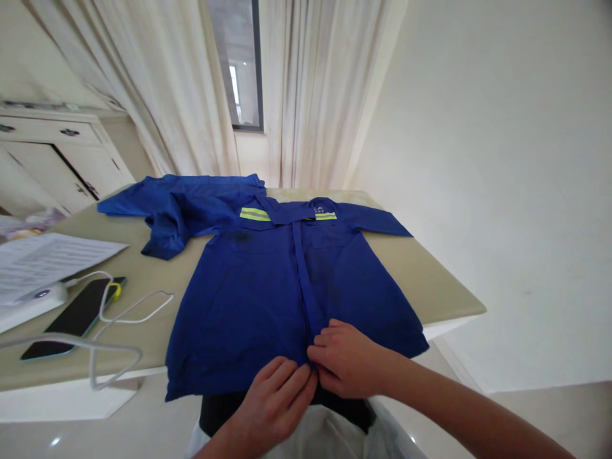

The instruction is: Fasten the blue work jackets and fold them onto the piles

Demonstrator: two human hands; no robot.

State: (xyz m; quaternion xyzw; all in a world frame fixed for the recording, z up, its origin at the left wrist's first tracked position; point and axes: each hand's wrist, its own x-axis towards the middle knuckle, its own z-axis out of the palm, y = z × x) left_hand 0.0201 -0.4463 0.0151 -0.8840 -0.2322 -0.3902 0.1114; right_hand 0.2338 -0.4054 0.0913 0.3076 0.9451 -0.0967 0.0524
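Across a beige table point(411, 268), a blue work jacket point(248, 306) is lying spread flat, its lower hem hanging over the table's near edge. The left hand point(272, 408) and right hand point(347, 357) are both pinching the jacket's front edge, closed narrowly on the cloth. A phone point(71, 319) and papers point(48, 264) are lying on the table's left side.

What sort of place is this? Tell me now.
Probably a room in a home or small office: a white cabinet with drawers, long cream curtains by a window, and a phone on a table.
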